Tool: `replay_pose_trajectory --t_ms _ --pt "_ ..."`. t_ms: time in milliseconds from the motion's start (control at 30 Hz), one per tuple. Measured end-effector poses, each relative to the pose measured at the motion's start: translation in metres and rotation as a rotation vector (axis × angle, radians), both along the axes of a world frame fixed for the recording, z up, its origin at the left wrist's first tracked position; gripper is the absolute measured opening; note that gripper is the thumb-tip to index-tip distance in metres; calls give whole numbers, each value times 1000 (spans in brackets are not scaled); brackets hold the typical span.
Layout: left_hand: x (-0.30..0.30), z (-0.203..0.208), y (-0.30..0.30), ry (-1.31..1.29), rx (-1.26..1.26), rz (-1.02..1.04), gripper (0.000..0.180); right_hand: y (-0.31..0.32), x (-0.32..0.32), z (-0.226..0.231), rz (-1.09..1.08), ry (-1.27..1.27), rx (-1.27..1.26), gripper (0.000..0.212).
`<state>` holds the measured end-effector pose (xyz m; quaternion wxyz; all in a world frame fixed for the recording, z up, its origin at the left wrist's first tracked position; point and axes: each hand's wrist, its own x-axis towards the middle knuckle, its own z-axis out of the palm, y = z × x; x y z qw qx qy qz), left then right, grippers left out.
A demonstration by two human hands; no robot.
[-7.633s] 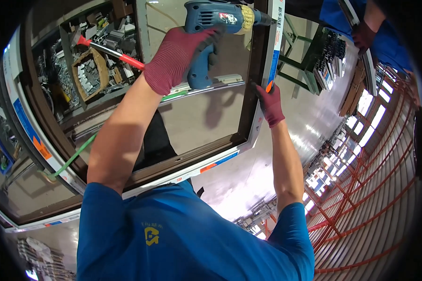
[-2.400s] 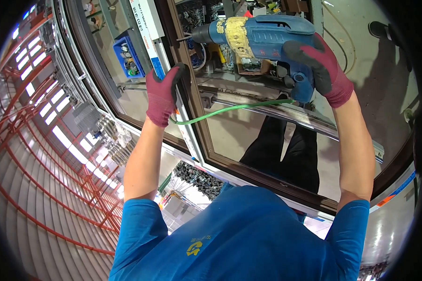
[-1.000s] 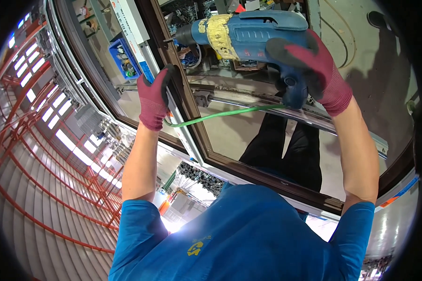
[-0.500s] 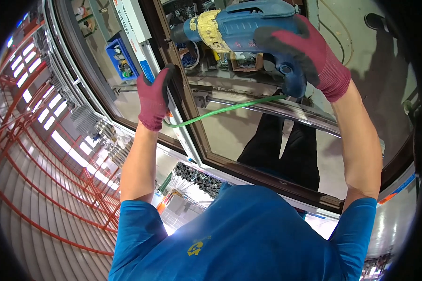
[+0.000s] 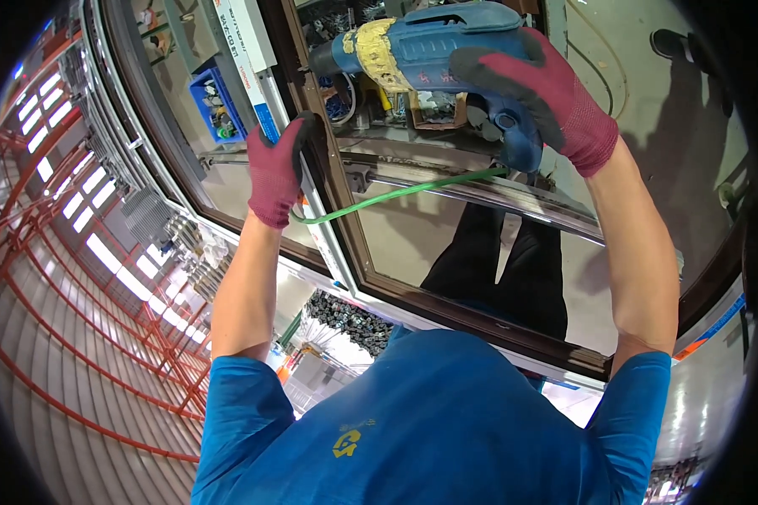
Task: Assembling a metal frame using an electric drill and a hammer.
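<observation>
My right hand (image 5: 564, 105), in a maroon and black work glove, is wrapped round a blue power drill (image 5: 446, 52) with yellow tape about its front. The drill lies level, its dark nose pointing left at the brown frame bar (image 5: 343, 198). Whether the tip touches the bar, I cannot tell. From the base of its handle a green cord (image 5: 404, 192) runs left across the frame, passing below my left hand (image 5: 274, 177). That hand, gloved alike, grips the frame where a white and silver strip (image 5: 267, 93) runs beside the brown bar; its fingertips curl over the edge.
Beneath the frame's glass, a blue bin (image 5: 215, 105) of small parts shows at the left. Small parts and a box (image 5: 438, 111) lie under the drill. A metal rail (image 5: 480, 204) crosses below. At the upper right, a dark shoe (image 5: 670, 44) stands on the floor.
The whole view has shifted slightly. Both hands and the drill keep nearly the same places against the frame.
</observation>
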<state>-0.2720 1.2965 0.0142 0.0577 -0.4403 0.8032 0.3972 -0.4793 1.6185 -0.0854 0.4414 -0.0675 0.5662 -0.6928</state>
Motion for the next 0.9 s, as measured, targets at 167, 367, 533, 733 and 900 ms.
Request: replay_pose_trajectory --t_ms 167,367,533,733,900 --pt "-10 7 14 39 82 113 32 -8 -5 24 127 -172 -103 64" --pt "-17 8 23 33 85 119 32 -19 0 17 105 -205 -192 58" --pt "-1 -9 3 40 -73 34 45 13 -8 13 58 -303 -101 39" --pt "-23 13 21 -68 -163 -38 61 47 34 90 -114 -458 -225 77" --pt "-13 13 13 -13 -110 -141 77 17 85 157 -209 -503 -472 95"
